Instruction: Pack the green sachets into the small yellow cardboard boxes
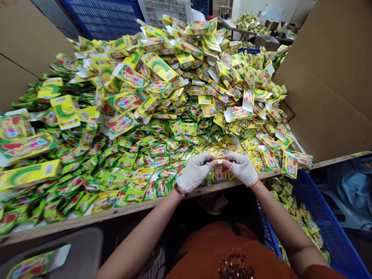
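Brown cardboard panels [325, 97] flank the wooden-edged table [116, 212]; at its front edge, white-gloved left hand [194, 172] and right hand [243, 168], nearly closed, pinch a yellow printed carton [219, 175], its upper corners hidden.

Counter [116, 212] has raw wood edge; cardboard panels [334, 85] stand left and right. Far left, blue crate [101, 17], white crate [164, 11] beside it. Far right, cluttered table [238, 29], pale wall [244, 8], brighter light.
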Motion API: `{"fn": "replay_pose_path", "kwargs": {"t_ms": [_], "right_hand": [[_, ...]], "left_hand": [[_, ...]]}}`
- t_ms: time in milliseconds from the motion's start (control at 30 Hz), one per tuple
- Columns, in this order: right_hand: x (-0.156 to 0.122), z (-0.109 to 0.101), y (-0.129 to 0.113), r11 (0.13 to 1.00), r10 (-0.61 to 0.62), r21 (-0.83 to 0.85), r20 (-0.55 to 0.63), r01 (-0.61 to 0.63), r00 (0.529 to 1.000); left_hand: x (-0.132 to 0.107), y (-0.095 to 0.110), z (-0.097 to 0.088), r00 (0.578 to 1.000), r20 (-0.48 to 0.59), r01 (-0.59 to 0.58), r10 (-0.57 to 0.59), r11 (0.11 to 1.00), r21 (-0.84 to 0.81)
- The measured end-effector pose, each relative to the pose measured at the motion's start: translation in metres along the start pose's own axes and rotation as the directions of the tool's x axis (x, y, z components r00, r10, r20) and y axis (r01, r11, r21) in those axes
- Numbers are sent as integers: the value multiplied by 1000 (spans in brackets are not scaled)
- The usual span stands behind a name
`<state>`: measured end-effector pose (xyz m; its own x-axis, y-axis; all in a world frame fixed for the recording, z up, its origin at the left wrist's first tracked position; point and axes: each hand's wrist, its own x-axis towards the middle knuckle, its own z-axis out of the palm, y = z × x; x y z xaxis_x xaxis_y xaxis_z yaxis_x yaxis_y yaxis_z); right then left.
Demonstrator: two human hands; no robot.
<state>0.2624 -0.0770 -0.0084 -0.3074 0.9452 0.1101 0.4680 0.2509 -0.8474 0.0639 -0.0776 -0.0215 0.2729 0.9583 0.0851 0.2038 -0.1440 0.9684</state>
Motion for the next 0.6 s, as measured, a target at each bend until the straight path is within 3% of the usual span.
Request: {"fn": "replay_pose_path", "kwargs": {"t_ms": [100, 200, 367, 500, 600], "right_hand": [[2, 0, -1, 1000, -18, -11, -20, 18, 1000], [-3, -1, 3, 992, -106, -60, 9, 106, 994], [-19, 5, 13, 955, -287, -73, 40, 289, 957], [-19, 22, 16, 972, -228, -58, -47, 225, 972], [-19, 8, 10, 994, -105, -52, -230, 95, 968]], "left_hand": [[1, 3, -3, 999, 33, -27, 25, 997, 71], [-6, -2, -5, 988, 51, -155, 147, 965, 211], [-25, -20, -3, 909, 113, -412, 401, 827, 383], [-29, -25, 2, 908, 105, -411, 405, 818, 402], [-21, -21, -5, 936, -10, -311, 352, 842, 440]]}}
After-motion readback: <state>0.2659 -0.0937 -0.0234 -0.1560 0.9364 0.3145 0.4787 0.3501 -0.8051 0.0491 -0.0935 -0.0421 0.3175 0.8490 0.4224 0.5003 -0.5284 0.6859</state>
